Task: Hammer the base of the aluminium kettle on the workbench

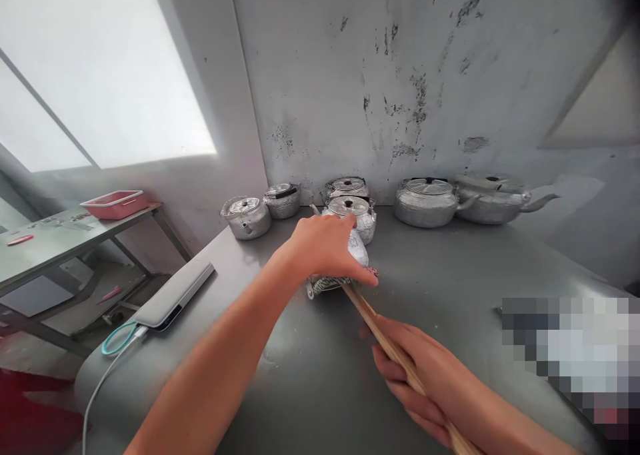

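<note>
My right hand is wrapped round a wooden stick, which slants from the lower right up to the middle of the table. At its far end lies a patterned, partly hidden object with a metal ring at its left. Over that end reaches my left hand, thumb and fingers spread apart around a silvery rounded object. The hand covers much of it, so its full shape and any contact are unclear. Just behind stands a silver kettle with a black lid knob.
More silver kettles line the wall, with large ones at the right. A grey power bank with a cable lies on the grey table at left. A pink basket sits on a side table. The lower right is pixelated.
</note>
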`<move>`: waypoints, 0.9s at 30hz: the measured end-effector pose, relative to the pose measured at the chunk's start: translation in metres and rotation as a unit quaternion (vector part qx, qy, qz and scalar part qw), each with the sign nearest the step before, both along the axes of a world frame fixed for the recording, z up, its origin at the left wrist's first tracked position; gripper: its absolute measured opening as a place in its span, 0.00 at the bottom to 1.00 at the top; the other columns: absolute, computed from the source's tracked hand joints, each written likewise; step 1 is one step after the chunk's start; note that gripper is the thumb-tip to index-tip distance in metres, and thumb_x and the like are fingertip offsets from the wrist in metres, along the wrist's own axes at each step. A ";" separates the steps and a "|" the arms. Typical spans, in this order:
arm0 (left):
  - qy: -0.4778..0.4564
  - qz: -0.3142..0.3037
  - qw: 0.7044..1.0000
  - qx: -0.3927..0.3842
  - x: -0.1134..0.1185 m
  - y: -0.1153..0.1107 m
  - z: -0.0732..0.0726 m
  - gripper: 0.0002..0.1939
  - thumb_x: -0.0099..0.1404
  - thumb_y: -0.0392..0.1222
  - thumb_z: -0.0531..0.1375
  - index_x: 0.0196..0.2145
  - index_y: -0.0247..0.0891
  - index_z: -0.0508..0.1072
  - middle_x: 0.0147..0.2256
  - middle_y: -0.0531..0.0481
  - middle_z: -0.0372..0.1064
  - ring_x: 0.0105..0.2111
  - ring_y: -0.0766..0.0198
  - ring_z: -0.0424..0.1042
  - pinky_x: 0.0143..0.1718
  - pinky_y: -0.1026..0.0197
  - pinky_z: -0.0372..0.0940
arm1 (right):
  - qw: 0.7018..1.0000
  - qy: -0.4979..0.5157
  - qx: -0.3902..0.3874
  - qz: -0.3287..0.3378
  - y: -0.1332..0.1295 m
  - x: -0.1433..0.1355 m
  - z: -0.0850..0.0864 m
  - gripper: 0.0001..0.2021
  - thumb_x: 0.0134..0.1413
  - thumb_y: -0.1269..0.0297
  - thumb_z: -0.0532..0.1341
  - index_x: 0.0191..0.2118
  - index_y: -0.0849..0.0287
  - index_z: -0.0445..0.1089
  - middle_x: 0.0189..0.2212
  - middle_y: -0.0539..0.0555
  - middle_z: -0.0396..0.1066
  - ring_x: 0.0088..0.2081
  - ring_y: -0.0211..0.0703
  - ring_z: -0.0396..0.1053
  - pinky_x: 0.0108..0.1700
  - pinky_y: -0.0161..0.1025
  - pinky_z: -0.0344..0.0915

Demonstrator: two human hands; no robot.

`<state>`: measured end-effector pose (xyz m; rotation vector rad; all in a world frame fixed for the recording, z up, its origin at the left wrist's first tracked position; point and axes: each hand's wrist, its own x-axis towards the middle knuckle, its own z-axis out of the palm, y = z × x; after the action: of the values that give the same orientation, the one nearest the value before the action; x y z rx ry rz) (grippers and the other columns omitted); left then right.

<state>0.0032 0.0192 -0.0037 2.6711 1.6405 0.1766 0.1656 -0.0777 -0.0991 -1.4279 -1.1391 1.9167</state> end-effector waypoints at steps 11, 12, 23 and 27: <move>-0.001 -0.009 1.000 0.006 -0.002 0.002 -0.003 0.47 0.45 0.76 0.61 0.55 0.43 0.66 0.43 0.47 0.76 0.39 0.48 0.74 0.34 0.55 0.63 | 0.999 0.040 -0.014 -0.012 0.001 0.000 -0.004 0.13 0.67 0.49 0.48 0.40 0.53 0.58 0.19 0.39 0.55 0.11 0.26 0.39 0.08 0.24 0.48; -0.002 -0.010 1.000 0.005 -0.002 0.002 -0.003 0.47 0.45 0.77 0.61 0.55 0.43 0.66 0.43 0.47 0.76 0.39 0.49 0.74 0.34 0.55 0.63 | 0.999 0.033 -0.021 -0.013 0.002 0.000 -0.004 0.13 0.67 0.49 0.48 0.40 0.53 0.58 0.19 0.39 0.55 0.11 0.26 0.39 0.07 0.24 0.48; 0.006 -0.008 1.000 0.004 0.000 0.000 0.000 0.46 0.47 0.75 0.61 0.56 0.43 0.67 0.44 0.47 0.76 0.41 0.48 0.74 0.35 0.55 0.64 | 0.999 0.027 0.007 -0.015 0.000 0.000 -0.010 0.15 0.68 0.48 0.45 0.39 0.53 0.57 0.19 0.39 0.54 0.11 0.26 0.39 0.08 0.25 0.49; 0.009 -0.011 1.000 0.009 0.000 -0.001 0.000 0.45 0.49 0.74 0.61 0.59 0.47 0.67 0.50 0.48 0.75 0.45 0.48 0.73 0.39 0.54 0.65 | 1.000 -0.009 -0.017 -0.002 0.003 0.002 -0.012 0.15 0.68 0.48 0.45 0.41 0.53 0.59 0.20 0.39 0.54 0.11 0.26 0.40 0.08 0.26 0.50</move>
<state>0.0028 0.0183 -0.0040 2.7109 1.6215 0.1682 0.1677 -0.0744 -0.1109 -1.4669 -1.1167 1.9336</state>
